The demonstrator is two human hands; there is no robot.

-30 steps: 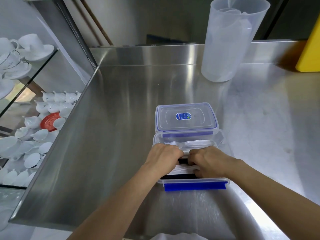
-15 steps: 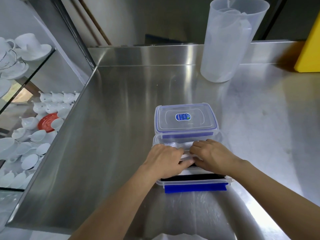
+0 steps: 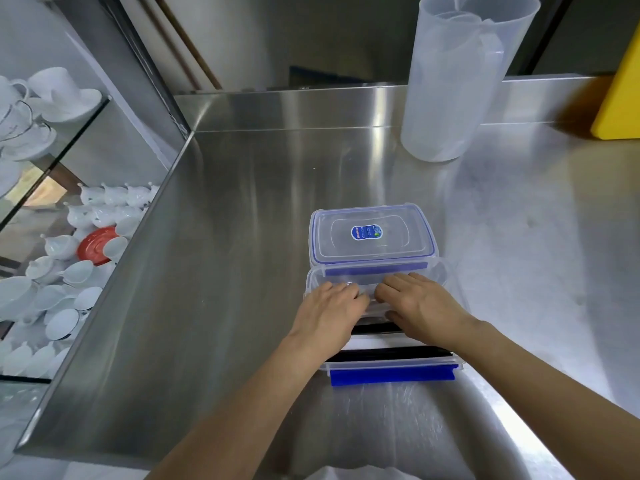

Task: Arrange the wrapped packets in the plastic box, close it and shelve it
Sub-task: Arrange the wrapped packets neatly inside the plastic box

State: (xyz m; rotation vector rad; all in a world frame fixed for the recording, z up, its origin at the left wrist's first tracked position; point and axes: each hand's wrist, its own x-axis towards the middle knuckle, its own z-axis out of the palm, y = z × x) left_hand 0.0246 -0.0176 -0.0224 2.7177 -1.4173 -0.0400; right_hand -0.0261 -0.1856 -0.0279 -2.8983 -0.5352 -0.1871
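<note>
Both hands, left and right, press flat on the packets; best level them below the box rim before fitting the lid

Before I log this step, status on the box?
Both hands pressing packets in open box. Lid off, behind. Nothing in the way.

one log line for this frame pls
phase: arranging packets | left hand, right hand: inside open box | lid: off, behind box | shelving: not yet

Steel counter, translucent plastic jug at back, yellow block, white crockery on glass shelves
</note>
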